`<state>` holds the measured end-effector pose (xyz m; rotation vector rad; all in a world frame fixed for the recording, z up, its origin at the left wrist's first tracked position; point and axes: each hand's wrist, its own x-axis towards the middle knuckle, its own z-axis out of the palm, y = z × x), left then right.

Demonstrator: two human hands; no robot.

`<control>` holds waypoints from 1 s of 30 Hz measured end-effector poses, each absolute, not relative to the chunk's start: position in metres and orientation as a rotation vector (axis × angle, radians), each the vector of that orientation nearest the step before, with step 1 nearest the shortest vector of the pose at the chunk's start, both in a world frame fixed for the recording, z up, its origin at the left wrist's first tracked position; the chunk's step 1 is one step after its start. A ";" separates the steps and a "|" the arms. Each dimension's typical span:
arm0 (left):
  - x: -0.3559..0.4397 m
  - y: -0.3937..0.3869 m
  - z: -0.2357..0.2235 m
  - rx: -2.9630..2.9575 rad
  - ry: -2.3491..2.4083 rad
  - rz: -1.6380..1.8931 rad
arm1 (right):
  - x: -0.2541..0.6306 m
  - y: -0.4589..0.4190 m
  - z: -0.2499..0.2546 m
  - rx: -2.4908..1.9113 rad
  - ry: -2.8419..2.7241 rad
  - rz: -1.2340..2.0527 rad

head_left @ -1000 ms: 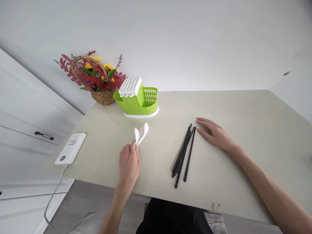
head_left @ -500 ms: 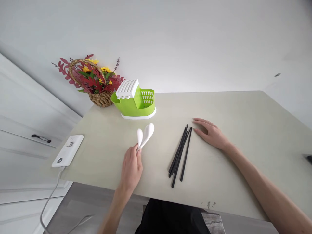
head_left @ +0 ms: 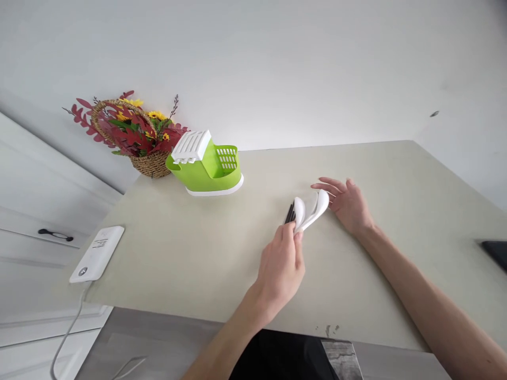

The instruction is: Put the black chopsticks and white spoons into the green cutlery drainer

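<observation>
My left hand (head_left: 280,266) is closed around the handles of two white spoons (head_left: 311,211), holding them raised over the middle of the beige table (head_left: 190,253). Their bowls reach toward my right hand (head_left: 346,203), which is lifted a little with its fingers spread and nothing in it. The black chopsticks (head_left: 289,214) lie under my left hand and the spoons; only their far tips show. A green cutlery holder (head_left: 208,166) with a white slotted insert stands at the back left.
A wicker basket of red and yellow flowers (head_left: 132,134) stands behind the holder by the wall. A white power bank (head_left: 97,253) with a cable lies at the table's left edge. A dark object (head_left: 495,250) shows at the right edge. White cabinet doors (head_left: 35,221) are left.
My left hand has carried the two spoons to the right, over the chopsticks and toward my right hand. My right hand has lifted off the table and opened its fingers.
</observation>
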<state>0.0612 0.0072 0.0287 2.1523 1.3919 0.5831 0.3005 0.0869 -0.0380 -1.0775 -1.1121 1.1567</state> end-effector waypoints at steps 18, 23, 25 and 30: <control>0.112 -0.001 0.014 2.385 1.341 0.266 | 0.298 0.083 -0.037 -1.225 -1.225 1.230; 0.115 -0.003 0.013 2.447 1.345 0.245 | 0.296 0.083 -0.038 -1.287 -1.333 1.168; 0.116 -0.005 0.012 2.453 1.353 0.236 | 0.296 0.083 -0.040 -1.289 -1.372 1.136; 0.120 -0.011 0.002 2.497 1.376 0.223 | 0.293 0.081 -0.038 -1.352 -1.483 1.040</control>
